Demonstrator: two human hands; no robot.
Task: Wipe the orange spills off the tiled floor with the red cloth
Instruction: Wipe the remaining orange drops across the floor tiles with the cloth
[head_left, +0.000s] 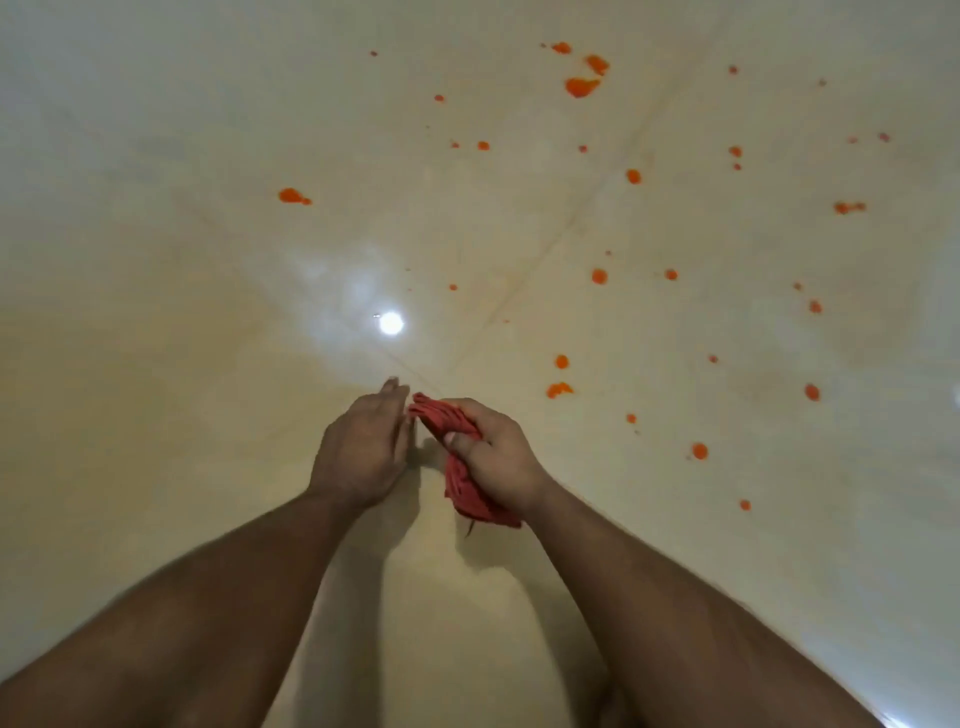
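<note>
A glossy cream tiled floor (208, 156) is seen, marked with scattered orange spills (581, 86), most lying beyond and right of the red cloth (457, 467). The cloth is bunched and held above the floor, clamped in the curled fingers of the right hand (496, 457). The left hand (363, 447) is just beside it, fingers straight and together.

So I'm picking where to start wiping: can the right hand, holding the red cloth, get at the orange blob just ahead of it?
Probably yes. The right hand grips the red cloth, and the orange blob lies just ahead to its right on bare tiled floor, nothing between.
</note>
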